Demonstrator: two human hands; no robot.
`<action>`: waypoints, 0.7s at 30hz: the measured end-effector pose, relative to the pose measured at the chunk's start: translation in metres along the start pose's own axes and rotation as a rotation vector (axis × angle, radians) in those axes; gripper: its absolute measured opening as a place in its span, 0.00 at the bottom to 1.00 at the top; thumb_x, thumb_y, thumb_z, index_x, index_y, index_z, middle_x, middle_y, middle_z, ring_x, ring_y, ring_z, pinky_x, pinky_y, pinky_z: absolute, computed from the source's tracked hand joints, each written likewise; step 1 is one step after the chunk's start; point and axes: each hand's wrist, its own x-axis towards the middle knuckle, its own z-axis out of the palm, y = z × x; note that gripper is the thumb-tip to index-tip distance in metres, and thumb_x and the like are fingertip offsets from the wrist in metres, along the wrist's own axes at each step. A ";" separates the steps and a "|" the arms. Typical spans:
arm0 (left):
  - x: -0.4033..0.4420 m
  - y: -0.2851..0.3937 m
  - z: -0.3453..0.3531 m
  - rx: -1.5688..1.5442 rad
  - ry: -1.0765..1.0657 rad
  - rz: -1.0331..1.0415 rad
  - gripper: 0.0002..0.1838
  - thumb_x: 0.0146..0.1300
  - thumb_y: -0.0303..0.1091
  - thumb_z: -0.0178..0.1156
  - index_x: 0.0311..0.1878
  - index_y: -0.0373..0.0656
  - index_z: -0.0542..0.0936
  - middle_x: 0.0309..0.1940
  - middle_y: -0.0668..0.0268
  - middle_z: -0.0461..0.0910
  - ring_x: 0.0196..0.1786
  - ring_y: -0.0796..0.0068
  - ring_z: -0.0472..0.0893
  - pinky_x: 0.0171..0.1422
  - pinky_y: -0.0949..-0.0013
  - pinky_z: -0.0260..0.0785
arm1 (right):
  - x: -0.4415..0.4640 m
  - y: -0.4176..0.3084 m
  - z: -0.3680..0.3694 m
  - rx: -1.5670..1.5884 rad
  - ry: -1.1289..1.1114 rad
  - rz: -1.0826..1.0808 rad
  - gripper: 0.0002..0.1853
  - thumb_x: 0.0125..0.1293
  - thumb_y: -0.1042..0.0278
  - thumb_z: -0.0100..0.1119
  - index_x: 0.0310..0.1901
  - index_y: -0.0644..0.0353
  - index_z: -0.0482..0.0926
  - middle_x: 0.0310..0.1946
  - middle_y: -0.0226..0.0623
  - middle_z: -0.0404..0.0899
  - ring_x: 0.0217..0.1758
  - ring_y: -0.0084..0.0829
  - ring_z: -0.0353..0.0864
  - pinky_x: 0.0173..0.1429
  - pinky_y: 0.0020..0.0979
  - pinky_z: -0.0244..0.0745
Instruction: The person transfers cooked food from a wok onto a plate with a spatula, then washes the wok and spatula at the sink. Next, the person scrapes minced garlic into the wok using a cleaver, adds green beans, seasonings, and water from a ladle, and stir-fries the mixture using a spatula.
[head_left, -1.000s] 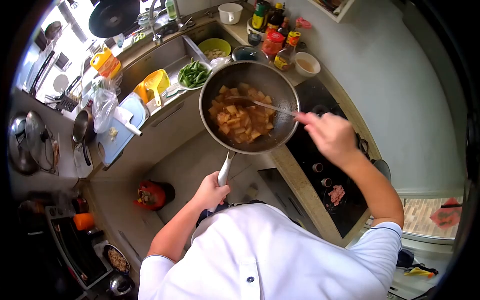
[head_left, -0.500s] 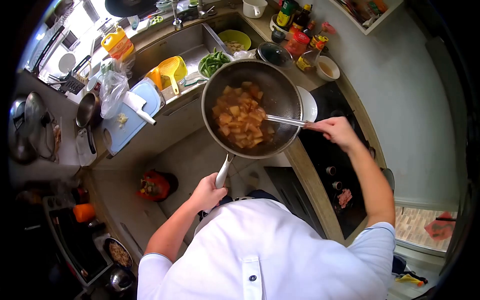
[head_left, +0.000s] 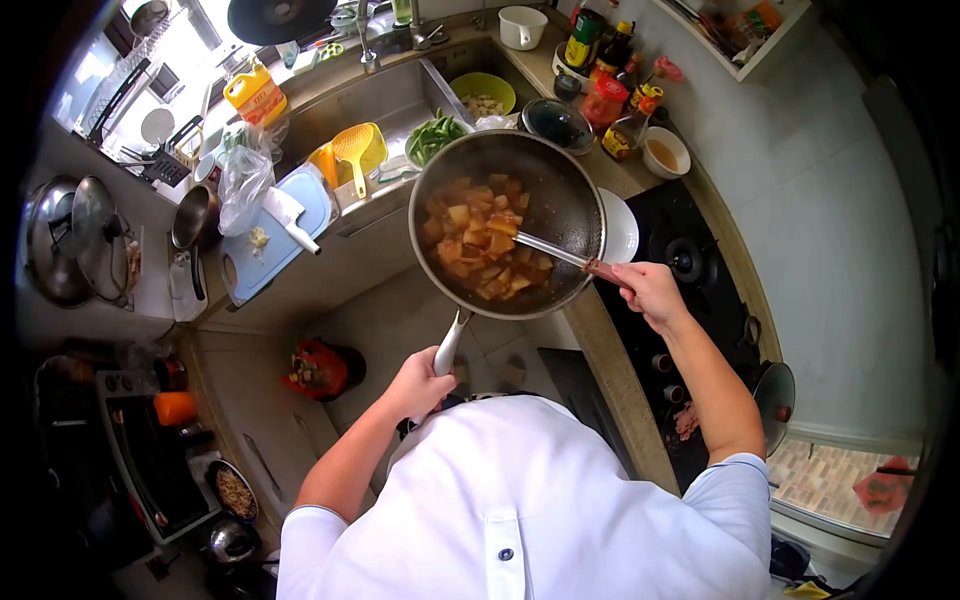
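Near sink (head_left: 392, 103) | left fingers (head_left: 432, 378) grasp wok handle (head_left: 449, 347) | right fingers (head_left: 641, 284) grasp utensil (head_left: 562, 254) | wok (head_left: 568, 190) partly hides plate (head_left: 622, 228)

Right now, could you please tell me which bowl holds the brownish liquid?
The white bowl beside the sauce bottles; the yellow-green bowl in the sink holds pale pieces, and the bowl between sink and pan holds green vegetables.

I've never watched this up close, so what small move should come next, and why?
Perhaps the left hand should tilt the wok slightly toward the white dish: the dish sits partly behind the wok's rim in this view, and the right hand holds a utensil at the food chunks, apparently able to guide them.
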 end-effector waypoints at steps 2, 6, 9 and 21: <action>0.002 0.004 0.004 0.001 0.000 0.001 0.07 0.57 0.26 0.61 0.36 0.40 0.73 0.21 0.71 0.74 0.19 0.81 0.75 0.24 0.72 0.69 | -0.001 0.001 -0.007 0.020 0.000 -0.006 0.14 0.72 0.63 0.62 0.45 0.68 0.86 0.20 0.22 0.72 0.18 0.12 0.63 0.21 0.17 0.54; 0.004 0.005 0.010 0.021 -0.002 0.020 0.07 0.57 0.27 0.62 0.36 0.41 0.74 0.21 0.71 0.74 0.20 0.81 0.75 0.24 0.73 0.69 | -0.007 0.001 -0.014 -0.083 0.066 -0.042 0.13 0.72 0.64 0.62 0.44 0.67 0.86 0.20 0.23 0.74 0.19 0.13 0.66 0.22 0.18 0.56; 0.005 0.016 0.014 0.048 -0.048 0.010 0.07 0.57 0.27 0.62 0.36 0.41 0.74 0.21 0.72 0.74 0.20 0.82 0.75 0.24 0.73 0.69 | -0.022 0.001 -0.024 -0.135 0.122 -0.061 0.13 0.72 0.63 0.62 0.45 0.66 0.86 0.20 0.23 0.74 0.19 0.12 0.66 0.22 0.18 0.56; 0.042 0.058 0.051 0.176 -0.366 0.009 0.06 0.61 0.27 0.61 0.36 0.41 0.73 0.22 0.71 0.74 0.22 0.83 0.74 0.25 0.74 0.69 | -0.128 0.014 -0.080 -0.700 0.667 -0.699 0.13 0.66 0.68 0.68 0.48 0.66 0.85 0.32 0.40 0.86 0.27 0.29 0.80 0.33 0.30 0.74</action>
